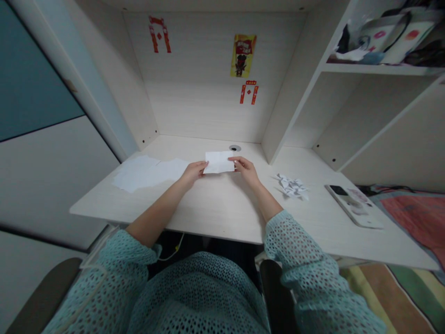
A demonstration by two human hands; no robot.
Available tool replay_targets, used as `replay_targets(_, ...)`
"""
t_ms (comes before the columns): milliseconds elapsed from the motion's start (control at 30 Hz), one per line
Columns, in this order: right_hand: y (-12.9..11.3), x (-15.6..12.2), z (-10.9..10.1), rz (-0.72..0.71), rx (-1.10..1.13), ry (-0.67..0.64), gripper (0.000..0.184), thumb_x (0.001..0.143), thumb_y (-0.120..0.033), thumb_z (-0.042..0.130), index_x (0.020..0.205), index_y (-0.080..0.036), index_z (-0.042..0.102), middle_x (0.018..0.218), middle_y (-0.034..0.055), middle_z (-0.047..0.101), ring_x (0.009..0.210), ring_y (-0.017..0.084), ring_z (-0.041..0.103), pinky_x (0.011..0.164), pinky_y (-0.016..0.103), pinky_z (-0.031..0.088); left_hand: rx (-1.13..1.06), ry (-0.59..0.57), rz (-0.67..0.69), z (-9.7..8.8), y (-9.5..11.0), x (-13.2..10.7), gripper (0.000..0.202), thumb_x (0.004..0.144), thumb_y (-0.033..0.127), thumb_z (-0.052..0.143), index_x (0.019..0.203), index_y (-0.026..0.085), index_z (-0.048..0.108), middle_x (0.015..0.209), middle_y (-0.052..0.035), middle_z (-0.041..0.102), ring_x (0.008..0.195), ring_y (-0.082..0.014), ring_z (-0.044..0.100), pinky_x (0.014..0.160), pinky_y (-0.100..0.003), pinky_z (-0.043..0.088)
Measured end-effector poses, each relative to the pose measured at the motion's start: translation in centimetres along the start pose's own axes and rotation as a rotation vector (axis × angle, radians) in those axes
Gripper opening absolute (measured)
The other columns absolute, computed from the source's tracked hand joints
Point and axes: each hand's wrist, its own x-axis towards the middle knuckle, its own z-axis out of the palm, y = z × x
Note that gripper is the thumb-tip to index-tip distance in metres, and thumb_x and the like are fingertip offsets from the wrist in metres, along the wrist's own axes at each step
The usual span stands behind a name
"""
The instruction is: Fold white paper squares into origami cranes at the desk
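A small white rectangular sheet of paper [219,162] with faint crease lines is held up just above the desk. My left hand [195,172] pinches its left edge between thumb and fingers. At the opposite end, my right hand [246,169] grips the right edge, with the index finger lying along the top corner. To the left, loose white paper sheets [139,174] lie spread and overlapping. A small heap of folded white paper pieces [292,186] sits to the right of my right forearm.
The white desk [208,208] has a round cable hole [235,148] near the back panel. A phone [352,206] lies at the right. Upright partition [306,74] and shelf [378,69] stand at the right, holding bags [399,37]. Chair armrests [278,292] flank me.
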Motion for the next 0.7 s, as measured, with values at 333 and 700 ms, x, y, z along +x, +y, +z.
replay_targets(333, 0.3, -0.4, 0.8, -0.025, 0.057, -0.019, 0.032, 0.06, -0.037, 0.071, 0.086, -0.021, 0.062, 0.083, 0.0019, 0.065, 0.076, 0.015, 0.06, 0.069, 0.027, 0.046, -0.117, -0.001, -0.089, -0.4, -0.5, 0.6, 0.034, 0.065, 0.031, 0.073, 0.095, 0.016, 0.066, 0.104, -0.0088, 0.066, 0.077, -0.0116, 0.062, 0.066, -0.02, 0.044)
replay_targets(700, 0.3, 0.0, 0.6, 0.108, 0.189, 0.28, 0.036, 0.058, -0.05, 0.072, 0.061, -0.018, 0.057, 0.061, -0.0011, 0.058, 0.059, 0.011, 0.055, 0.064, 0.026, 0.047, -0.025, -0.243, -0.275, 0.1, 0.4, -0.9, 0.022, 0.07, 0.026, 0.065, 0.088, 0.014, 0.068, 0.099, -0.0126, 0.068, 0.079, -0.016, 0.064, 0.064, -0.023, 0.046)
